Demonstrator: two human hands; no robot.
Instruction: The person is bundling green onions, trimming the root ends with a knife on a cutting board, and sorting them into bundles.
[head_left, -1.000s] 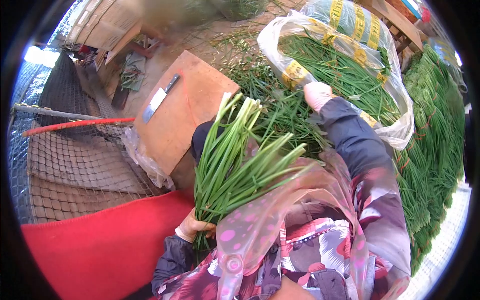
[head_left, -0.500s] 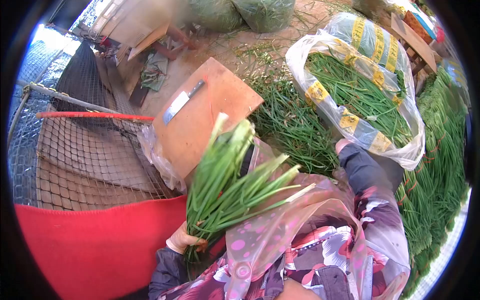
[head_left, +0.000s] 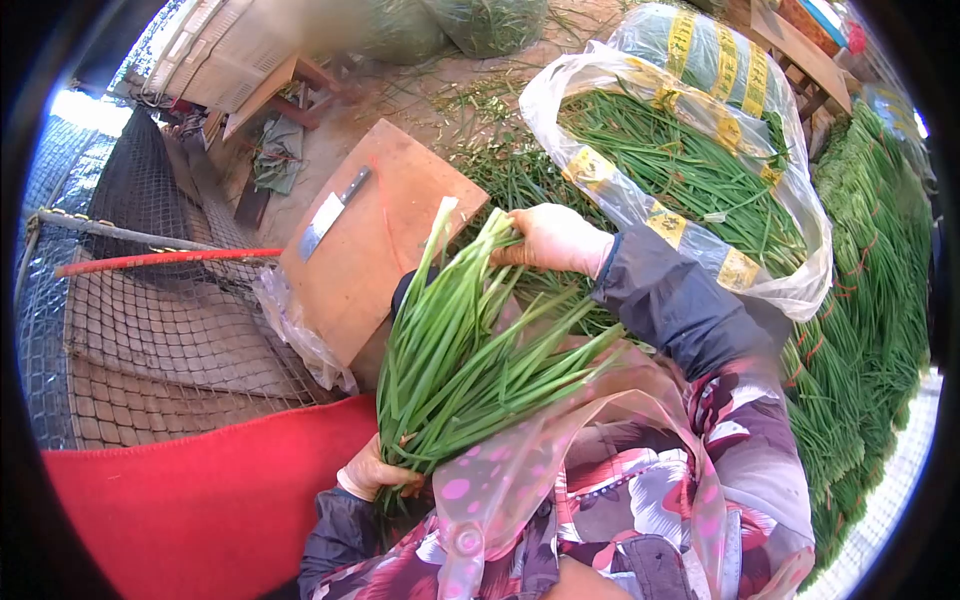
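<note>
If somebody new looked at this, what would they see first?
Probably the big fan of green stalks, gripped by the left hand near the bottom, with the right hand touching some pale upper ends. Next might come the bright red sheet at lower left. Then the knife lying on the brown board, upper left of centre.

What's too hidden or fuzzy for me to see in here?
Head view: part of the green bunch's lower end, behind the left hand and spotted plastic apron.
Head view: the sacks' tops, cut off by the upper edge.
Head view: what the yellow tape says, too small and blurry.
</note>
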